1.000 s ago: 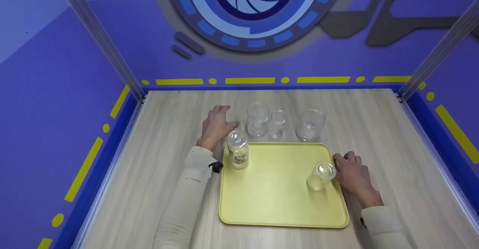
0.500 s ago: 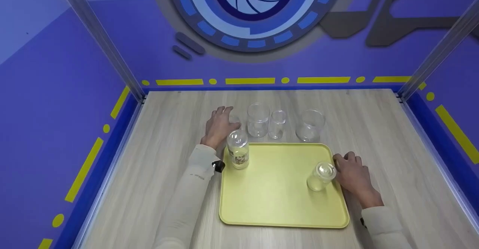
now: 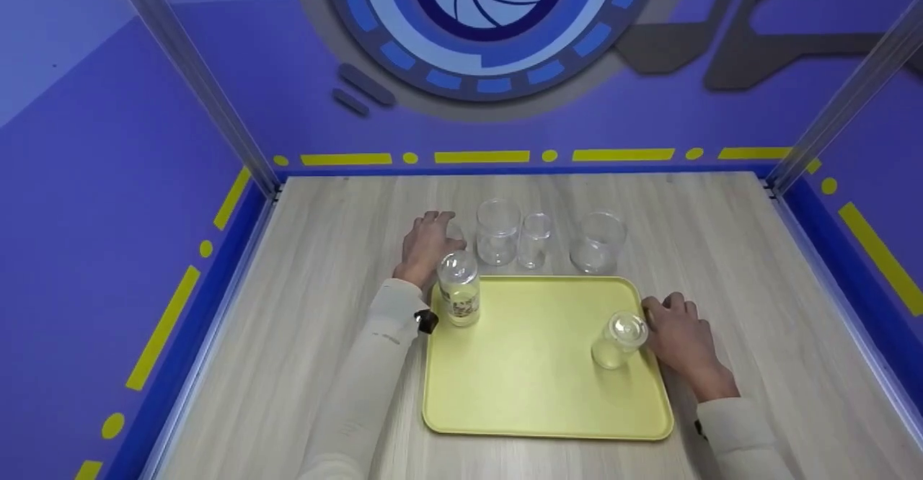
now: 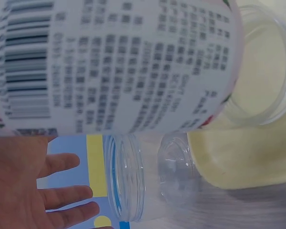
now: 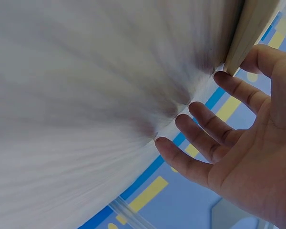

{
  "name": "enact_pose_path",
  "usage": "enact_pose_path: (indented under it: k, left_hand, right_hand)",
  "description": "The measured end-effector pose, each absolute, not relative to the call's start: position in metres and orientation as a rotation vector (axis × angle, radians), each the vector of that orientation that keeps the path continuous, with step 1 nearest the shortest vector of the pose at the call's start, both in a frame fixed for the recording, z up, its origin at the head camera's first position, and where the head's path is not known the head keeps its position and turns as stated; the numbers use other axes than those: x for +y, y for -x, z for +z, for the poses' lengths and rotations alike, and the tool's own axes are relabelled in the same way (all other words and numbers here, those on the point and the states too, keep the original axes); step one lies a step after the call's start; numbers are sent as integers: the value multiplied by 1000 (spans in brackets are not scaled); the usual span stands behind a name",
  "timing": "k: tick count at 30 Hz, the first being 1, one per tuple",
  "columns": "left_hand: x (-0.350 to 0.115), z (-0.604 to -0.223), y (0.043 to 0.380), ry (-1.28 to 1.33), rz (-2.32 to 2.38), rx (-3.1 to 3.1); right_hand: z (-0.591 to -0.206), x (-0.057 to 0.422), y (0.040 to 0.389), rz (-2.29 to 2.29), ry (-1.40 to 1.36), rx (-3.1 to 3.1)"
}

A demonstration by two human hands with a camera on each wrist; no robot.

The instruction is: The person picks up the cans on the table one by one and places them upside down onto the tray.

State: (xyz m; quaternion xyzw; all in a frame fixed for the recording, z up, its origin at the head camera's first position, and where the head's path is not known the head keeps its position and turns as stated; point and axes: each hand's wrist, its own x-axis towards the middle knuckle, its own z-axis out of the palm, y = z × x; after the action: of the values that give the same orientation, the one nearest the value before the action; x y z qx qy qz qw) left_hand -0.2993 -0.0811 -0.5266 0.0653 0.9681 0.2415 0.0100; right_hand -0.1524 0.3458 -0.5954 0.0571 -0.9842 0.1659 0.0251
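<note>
My left hand [image 3: 424, 249] is behind the tray's far left corner, its thumb and fingers spread about a small clear glass [image 3: 455, 232] partly hidden by the hand. In the left wrist view the fingers [image 4: 69, 196] are extended, with a gap to the rim of a clear glass jar [image 4: 126, 177]. A tall glass jar with a printed label [image 3: 460, 300] stands on the yellow tray [image 3: 533, 393] close to the left wrist. Right of the tray, my right hand [image 3: 681, 336] has its fingertips down on the table and its thumb at the tray's edge [image 5: 243, 36].
A shorter glass jar [image 3: 619, 339] stands base up on the tray's right side. Behind the tray are a wide glass [image 3: 497, 231], a narrow glass [image 3: 534, 241] and another wide glass [image 3: 598, 242]. Blue panels [image 3: 461, 130] enclose the table's back and sides.
My left hand has shifted slightly right and nearer, bringing thumb and fingers closer about the small glass. The right hand, tray and other glassware have stayed put.
</note>
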Motion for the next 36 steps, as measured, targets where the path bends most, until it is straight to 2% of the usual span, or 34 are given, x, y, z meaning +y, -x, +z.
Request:
enact_pose_path:
  k: [16, 36]
  left_hand:
    - [-84, -533, 301, -287, 766, 3053]
    - [-85, -537, 304, -229, 775, 2989]
  right_hand:
    - [-596, 346, 152, 483, -177, -3059]
    - [-596, 345, 152, 497, -177, -3059]
